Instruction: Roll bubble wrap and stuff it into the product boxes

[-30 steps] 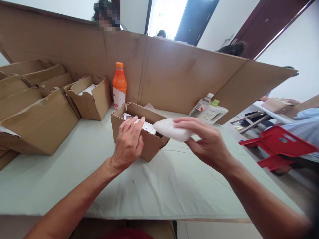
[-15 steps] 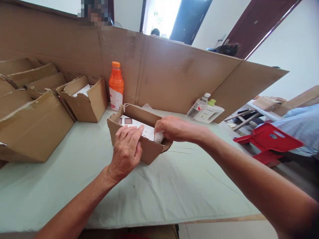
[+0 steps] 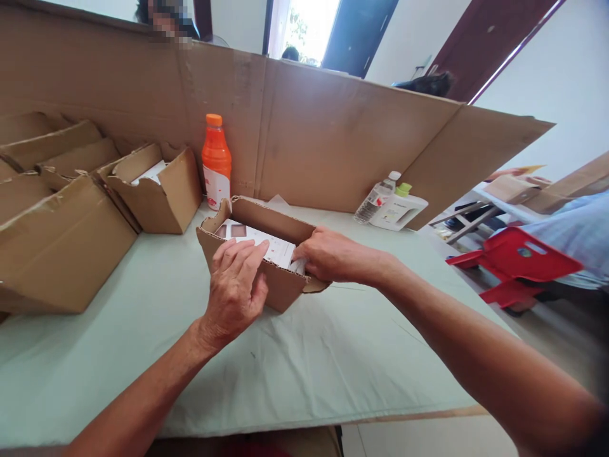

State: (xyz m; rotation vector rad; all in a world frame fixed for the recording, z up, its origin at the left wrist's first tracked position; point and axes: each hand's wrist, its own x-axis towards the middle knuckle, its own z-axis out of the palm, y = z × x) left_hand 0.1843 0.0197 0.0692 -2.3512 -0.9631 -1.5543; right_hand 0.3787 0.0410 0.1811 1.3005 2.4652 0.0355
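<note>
In front of me an open cardboard box [image 3: 281, 289] stands on the table, with a white printed box [image 3: 275, 252] inside it. My left hand [image 3: 238, 279] lies over the near wall, fingers stretched out and their tips resting on the white box. Reaching in at the right end, my right hand [image 3: 328, 255] has bent fingers pressed on a crumpled whitish plastic piece [image 3: 299, 266]. The fingertips and most of that piece are hidden inside the box.
Several cardboard boxes [image 3: 61, 247] crowd the left side. An orange bottle [image 3: 217, 162] stands behind my box; a clear bottle [image 3: 378, 200] and a white jug [image 3: 399, 212] stand at the back right. A tall cardboard panel [image 3: 323, 133] borders the table [image 3: 304, 381]. A person sits on a red chair [image 3: 528, 254].
My right hand has pushed the crumpled plastic lower into the right end of the box. My left hand stays on the white box. The whole view has shifted slightly.
</note>
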